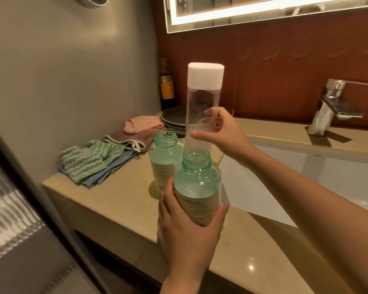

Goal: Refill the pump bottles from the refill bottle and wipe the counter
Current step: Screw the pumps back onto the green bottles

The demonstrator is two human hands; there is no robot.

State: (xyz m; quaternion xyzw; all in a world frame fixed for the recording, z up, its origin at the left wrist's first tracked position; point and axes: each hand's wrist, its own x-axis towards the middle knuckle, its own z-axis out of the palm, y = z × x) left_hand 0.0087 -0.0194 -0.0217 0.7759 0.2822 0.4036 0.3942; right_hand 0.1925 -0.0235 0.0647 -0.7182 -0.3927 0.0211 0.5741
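Green and open-necked, the near pump bottle (pixel 197 181) sits in my left hand (pixel 185 228), whose fingers wrap its labelled body, just left of the sink (pixel 306 168) at its front corner. My right hand (pixel 224 135) curls round the clear refill bottle (pixel 201 107), held upright with its white cap (pixel 206 74) on, left of the sink's rim and farther back. The second pump bottle (pixel 164 160), also uncapped, stands on the counter (pixel 119 204) left of the sink, with folded cloths (pixel 87 162) lying farther left of the sink again.

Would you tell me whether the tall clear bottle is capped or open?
Capped: a white cap sits on top of the clear bottle, held upright by the right hand.
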